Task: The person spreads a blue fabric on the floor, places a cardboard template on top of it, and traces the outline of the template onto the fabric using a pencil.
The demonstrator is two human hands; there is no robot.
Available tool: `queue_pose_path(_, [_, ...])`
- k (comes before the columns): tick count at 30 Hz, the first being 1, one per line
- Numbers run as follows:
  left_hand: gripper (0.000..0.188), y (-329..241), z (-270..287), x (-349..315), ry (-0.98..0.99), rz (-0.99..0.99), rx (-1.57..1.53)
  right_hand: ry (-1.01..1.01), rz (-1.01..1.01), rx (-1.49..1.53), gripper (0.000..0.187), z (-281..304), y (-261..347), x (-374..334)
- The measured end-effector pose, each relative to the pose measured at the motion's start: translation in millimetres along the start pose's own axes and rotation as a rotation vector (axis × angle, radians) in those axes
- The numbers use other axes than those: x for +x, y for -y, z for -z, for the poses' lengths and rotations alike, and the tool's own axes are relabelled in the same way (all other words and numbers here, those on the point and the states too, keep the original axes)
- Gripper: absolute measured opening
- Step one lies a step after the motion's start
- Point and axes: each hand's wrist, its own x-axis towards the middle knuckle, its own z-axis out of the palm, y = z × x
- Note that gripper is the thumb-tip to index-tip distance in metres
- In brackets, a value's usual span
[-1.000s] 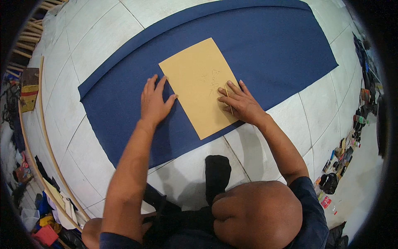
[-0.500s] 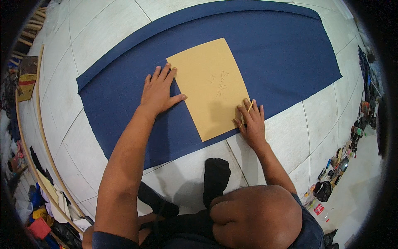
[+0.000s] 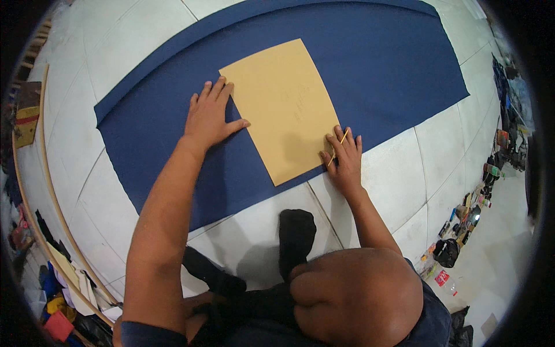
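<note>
A tan paper pattern piece (image 3: 283, 110) with faint handwriting lies flat on a wide piece of dark blue fabric (image 3: 393, 75). My left hand (image 3: 211, 113) is spread open, its fingertips and thumb touching the paper's left edge and its palm over the fabric. At the lower right edge of the paper rests my right hand (image 3: 345, 156). A thin yellow stick-like tool (image 3: 337, 148), perhaps a pencil, is held slantwise among its fingers. The far edge of the fabric shows a folded or doubled band.
White floor tiles (image 3: 399, 168) surround the fabric. Long bent wooden strips (image 3: 49, 191) and a heap of cloth scraps (image 3: 58, 306) lie at the left. Along the right stand small items, a black bag (image 3: 446, 252) and a plastic bottle (image 3: 445, 281). My socked foot (image 3: 296, 237) is near the fabric's front edge.
The whole view has shifted slightly, so fabric, paper and hands sit a little higher and further left. Both hands keep their places on the paper's edges.
</note>
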Motion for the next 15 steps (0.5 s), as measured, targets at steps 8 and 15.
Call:
queue_pose_path(8, [0.103, 3.2, -6.7, 3.7, -0.026, -0.001, 0.045, 0.018, -0.004, -0.001, 0.046, 0.4, -1.3, 1.6])
queue_pose_path(15, [0.103, 2.0, -9.7, 4.2, -0.035, 0.007, 0.034, -0.006, 0.001, -0.022, 0.047, -3.6, -3.0, 1.4])
